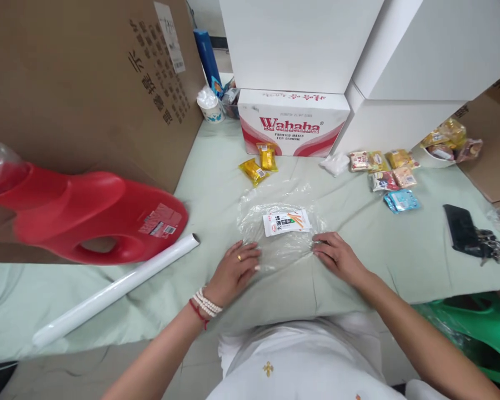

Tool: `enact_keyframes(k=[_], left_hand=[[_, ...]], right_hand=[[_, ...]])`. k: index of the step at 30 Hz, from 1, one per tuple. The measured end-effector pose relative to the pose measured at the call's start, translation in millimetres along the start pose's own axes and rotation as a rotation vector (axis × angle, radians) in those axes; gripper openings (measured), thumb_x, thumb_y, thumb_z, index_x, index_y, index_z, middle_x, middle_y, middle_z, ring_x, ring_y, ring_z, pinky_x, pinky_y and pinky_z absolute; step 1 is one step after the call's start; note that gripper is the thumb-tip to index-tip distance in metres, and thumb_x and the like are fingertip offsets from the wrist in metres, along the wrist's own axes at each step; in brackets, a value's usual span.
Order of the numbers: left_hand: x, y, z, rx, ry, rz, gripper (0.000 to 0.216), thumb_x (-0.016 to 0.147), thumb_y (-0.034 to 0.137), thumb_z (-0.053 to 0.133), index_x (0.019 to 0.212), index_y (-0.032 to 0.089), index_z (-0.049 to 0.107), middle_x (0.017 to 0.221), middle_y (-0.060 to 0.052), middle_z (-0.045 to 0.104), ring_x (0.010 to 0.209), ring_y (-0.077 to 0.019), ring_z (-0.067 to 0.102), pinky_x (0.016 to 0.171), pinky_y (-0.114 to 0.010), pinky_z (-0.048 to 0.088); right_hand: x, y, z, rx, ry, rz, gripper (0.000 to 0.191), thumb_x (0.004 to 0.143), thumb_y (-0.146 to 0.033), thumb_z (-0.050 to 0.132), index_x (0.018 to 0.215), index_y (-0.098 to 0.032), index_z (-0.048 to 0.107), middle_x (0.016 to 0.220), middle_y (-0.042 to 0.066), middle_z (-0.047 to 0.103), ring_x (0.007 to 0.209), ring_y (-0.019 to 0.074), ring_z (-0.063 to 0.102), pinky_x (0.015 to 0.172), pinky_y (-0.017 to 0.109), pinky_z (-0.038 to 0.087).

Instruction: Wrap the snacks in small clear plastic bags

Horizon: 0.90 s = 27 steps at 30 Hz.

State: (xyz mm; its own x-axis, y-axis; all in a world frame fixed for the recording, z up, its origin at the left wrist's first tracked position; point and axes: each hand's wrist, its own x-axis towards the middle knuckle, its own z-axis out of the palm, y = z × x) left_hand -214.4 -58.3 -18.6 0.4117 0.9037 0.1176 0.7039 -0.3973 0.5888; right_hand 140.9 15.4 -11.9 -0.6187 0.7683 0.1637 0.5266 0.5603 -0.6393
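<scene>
A clear plastic film sheet (pixel 275 208) lies spread on the pale green cloth (pixel 216 183), with a white snack packet (pixel 286 221) resting in its middle. My left hand (pixel 234 270), with a ring and bead bracelets, presses flat on the film's near left edge, fingers stretched out. My right hand (pixel 337 256) lies on the near right edge, fingers curled down onto the film. Neither hand lifts anything.
A red detergent jug (pixel 87 219) lies at left beside a white roll (pixel 116 289). Two yellow packets (pixel 260 164) sit before a Wahaha box (pixel 294 122). Several snack packets (pixel 389 169) lie at right, near a black phone with keys (pixel 469 230). A cardboard box (pixel 79 83) stands behind the jug.
</scene>
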Motion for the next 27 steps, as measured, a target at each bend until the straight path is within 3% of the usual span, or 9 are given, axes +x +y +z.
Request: enact_keyframes(k=[3,7,11,15,19,22,24,27], left_hand=[[17,-4,-7,-0.132,0.183,-0.176,0.03,0.103,0.037,0.043,0.1,0.023,0.07,0.111,-0.01,0.077,0.111,-0.0224,0.07,0.102,-0.041,0.053],[55,-12,-21,-0.077,0.264,-0.356,0.034,0.099,0.044,0.045,0.09,0.022,0.068,0.089,-0.007,0.073,0.088,-0.0223,0.067,0.085,-0.037,0.053],[87,-25,-20,0.158,0.264,-0.48,0.029,0.095,0.036,0.048,0.083,0.021,0.069,0.084,-0.01,0.07,0.095,-0.0286,0.061,0.088,-0.043,0.047],[97,-33,-8,0.237,0.282,-0.541,0.027,0.094,0.037,0.052,0.081,0.021,0.07,0.088,-0.011,0.069,0.1,-0.0322,0.057,0.088,-0.046,0.046],[94,-37,-2,0.203,0.465,-0.551,0.03,0.091,0.038,0.056,0.107,0.017,0.071,0.107,-0.014,0.067,0.11,-0.0332,0.056,0.099,-0.048,0.045],[95,-37,-2,0.162,0.561,-0.579,0.059,0.087,0.044,0.063,0.136,0.012,0.056,0.133,-0.019,0.06,0.126,-0.0359,0.051,0.108,-0.052,0.042],[99,-34,-3,0.133,0.521,-0.623,0.083,0.082,0.046,0.071,0.151,0.012,0.041,0.14,-0.02,0.057,0.13,-0.0381,0.049,0.109,-0.054,0.041],[106,-31,-4,0.104,0.446,-0.699,0.103,0.076,0.04,0.077,0.161,0.013,0.023,0.14,-0.019,0.059,0.127,-0.0393,0.052,0.106,-0.055,0.042]], right_hand=[[21,-2,-12,0.135,-0.014,0.058,0.026,0.102,-0.043,0.052,0.103,-0.029,0.075,0.111,0.009,0.073,0.102,0.0267,0.067,0.093,0.045,0.054],[67,6,-36,0.209,-0.065,0.211,0.03,0.1,-0.045,0.054,0.102,-0.024,0.075,0.094,0.004,0.074,0.085,0.0207,0.067,0.079,0.032,0.052],[121,21,-44,-0.062,-0.155,0.312,0.025,0.096,-0.03,0.054,0.101,-0.019,0.075,0.089,0.005,0.073,0.079,0.0198,0.063,0.074,0.029,0.046],[170,23,-41,-0.461,-0.147,0.248,0.027,0.094,-0.021,0.054,0.11,-0.015,0.075,0.108,0.015,0.07,0.103,0.0288,0.058,0.084,0.034,0.045],[217,18,-22,-0.491,-0.162,0.013,0.044,0.097,-0.026,0.057,0.138,-0.012,0.061,0.131,0.018,0.064,0.121,0.0326,0.05,0.102,0.041,0.042],[244,17,-1,-0.494,-0.232,0.037,0.069,0.089,-0.03,0.071,0.151,-0.008,0.048,0.131,0.02,0.064,0.124,0.0346,0.049,0.103,0.042,0.041],[253,17,7,-0.48,-0.263,0.12,0.061,0.086,-0.024,0.072,0.143,-0.009,0.057,0.113,0.017,0.071,0.116,0.0335,0.054,0.096,0.039,0.043],[251,11,3,-0.391,-0.288,0.144,0.027,0.089,-0.015,0.064,0.114,-0.014,0.074,0.089,0.01,0.073,0.1,0.028,0.06,0.085,0.033,0.044]])
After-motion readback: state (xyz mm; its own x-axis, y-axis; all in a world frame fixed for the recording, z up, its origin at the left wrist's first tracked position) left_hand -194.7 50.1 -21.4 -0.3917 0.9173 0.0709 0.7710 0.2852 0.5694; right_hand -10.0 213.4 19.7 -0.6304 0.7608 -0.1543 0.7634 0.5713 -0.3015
